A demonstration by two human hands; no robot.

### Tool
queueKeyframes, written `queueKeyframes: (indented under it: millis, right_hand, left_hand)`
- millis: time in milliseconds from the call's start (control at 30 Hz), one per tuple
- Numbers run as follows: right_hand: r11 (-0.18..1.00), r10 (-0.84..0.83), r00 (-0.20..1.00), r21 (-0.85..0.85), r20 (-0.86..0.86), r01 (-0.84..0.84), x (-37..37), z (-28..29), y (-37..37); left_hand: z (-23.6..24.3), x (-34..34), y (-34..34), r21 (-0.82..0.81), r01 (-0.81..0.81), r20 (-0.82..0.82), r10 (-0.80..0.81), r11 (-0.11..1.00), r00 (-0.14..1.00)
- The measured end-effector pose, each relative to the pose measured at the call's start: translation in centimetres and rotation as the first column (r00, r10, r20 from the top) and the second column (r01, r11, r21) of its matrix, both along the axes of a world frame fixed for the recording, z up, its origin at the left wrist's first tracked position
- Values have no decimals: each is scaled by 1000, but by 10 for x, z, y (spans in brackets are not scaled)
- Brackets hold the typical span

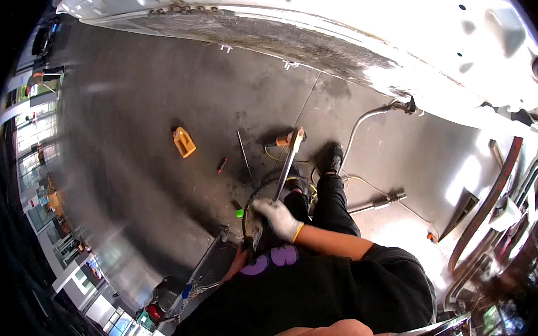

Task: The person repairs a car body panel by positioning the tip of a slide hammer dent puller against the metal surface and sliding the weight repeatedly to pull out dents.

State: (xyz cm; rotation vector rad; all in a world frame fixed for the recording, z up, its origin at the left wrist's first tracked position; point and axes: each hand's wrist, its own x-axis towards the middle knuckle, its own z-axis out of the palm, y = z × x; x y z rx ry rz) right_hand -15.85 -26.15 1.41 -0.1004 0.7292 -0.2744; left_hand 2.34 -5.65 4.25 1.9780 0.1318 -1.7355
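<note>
My right hand (275,219), in a white glove with a yellow cuff, is closed around the lower part of a long metal tool (285,174) with a pale yellowish upper end, held in front of my body. A dark hose (247,213) curves beside it. My left hand (244,248) is low by the tool, mostly hidden by it and my shirt, so its fingers cannot be made out. An orange tool (284,140) lies on the floor behind the metal tool’s upper end.
A white vehicle body (419,14) spans the top. On the concrete floor (119,97) are a yellow jug (184,142), thin rod (244,151), red item (222,165), green item (240,213), hoses and a metal pipe (362,209). Curved trim pieces (489,193) lie right; a metal stand (195,272), lower left.
</note>
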Motion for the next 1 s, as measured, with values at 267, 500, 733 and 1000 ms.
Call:
queueKeyframes:
  millis: [267, 500, 733, 1000]
  right_hand:
    - [948, -310, 942, -120, -125, 296, -18, 32, -105]
    - [962, -273, 961, -25, -50, 272, -27, 35, -125]
    - [921, -281, 958, -264, 65, 288, -33, 32, -117]
    - [973, -210, 968, -126, -139, 194, -44, 73, -152]
  left_hand:
    - [-6, -22, -81, 41, 48, -151, -42, 998, 988]
    - [9, -30, -98, 154, 71, -257, -30, 985, 966]
    - [8, -23, -94, 111, 31, -263, 0, 993, 965]
    - [-60, -30, -22, -359, 250, 49, -249, 899, 967]
